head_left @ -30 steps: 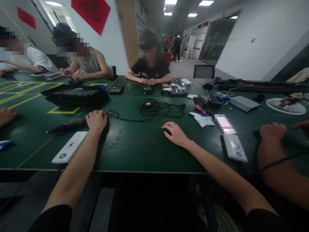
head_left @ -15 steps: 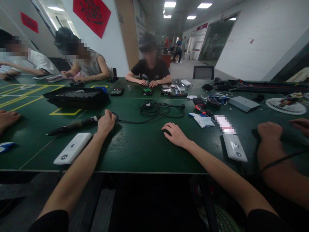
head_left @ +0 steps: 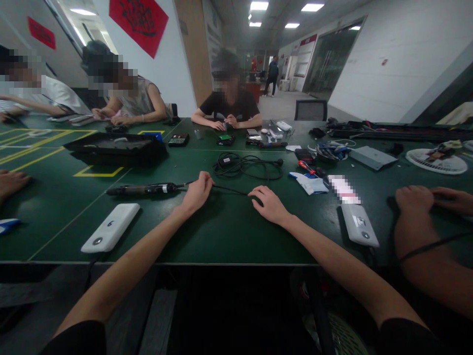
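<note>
My left hand is closed around the thin black cable, close to the tail of a dark electric screwdriver that lies on the green table. The cable runs rightward from this hand to the fingertips of my right hand. Those fingers are curled, with thumb and forefinger at the cable; their exact grip is partly hidden. Behind both hands lies a loose coil of black cord with a small black adapter. A white power bank rests beside my left forearm.
Another white power bank and a blurred phone lie at right, near a neighbour's arm. A red-handled screwdriver and white packet sit nearer the middle. A black tray stands left. Co-workers sit across the table.
My left hand has moved right with the cable, and the electric screwdriver has slid right and turned more level. A cable stretch now spans between my hands. My right hand has barely moved.
</note>
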Available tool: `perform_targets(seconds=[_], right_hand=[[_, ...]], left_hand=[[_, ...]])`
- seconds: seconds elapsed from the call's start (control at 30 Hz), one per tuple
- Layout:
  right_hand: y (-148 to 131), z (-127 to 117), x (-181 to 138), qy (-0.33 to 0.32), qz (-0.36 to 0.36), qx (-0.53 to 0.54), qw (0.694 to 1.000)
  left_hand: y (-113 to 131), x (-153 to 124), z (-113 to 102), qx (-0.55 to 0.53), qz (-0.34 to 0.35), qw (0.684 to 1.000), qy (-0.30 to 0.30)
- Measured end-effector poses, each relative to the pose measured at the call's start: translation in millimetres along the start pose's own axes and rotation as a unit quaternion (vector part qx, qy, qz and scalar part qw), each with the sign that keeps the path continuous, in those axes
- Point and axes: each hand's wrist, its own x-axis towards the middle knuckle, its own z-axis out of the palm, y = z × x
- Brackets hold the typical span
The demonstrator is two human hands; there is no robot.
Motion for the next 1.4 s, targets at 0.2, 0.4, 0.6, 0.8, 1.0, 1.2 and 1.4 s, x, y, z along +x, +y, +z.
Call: perform_targets(seconds=[0.2,0.4,0.6,0.8,1.0,1.2,1.4], right_hand=[[-2,0,0,0.054,-0.002,0.001,0.999],[9,-4,-4,0.071,0.009,0.002,0.997],[-1,-8,-3,0.074,-0.001,0.002,0.997],[-20,-2,-2,-0.031,-0.074,-0.022,0.997],[-22,-9,-3,-0.058,-0.098,-0.015,0.993],[-28,-13,-5,-0.075,-0.144,0.031,0.986],[-37,-7,-7,-0.109,-0.155,0.043,0.981]], left_hand=[[78,-25,43,-0.022,0.224,0.966,-0.126],[114,-33,59,0.08,0.4,0.897,-0.17],[92,-24,32,0.06,0.33,0.934,-0.124],[80,-15,11,0.031,0.315,0.935,-0.161],[75,-12,6,0.029,0.332,0.921,-0.203],[79,-15,2,0.022,0.338,0.92,-0.199],[62,-6,-8,0.073,0.3,0.93,-0.199]])
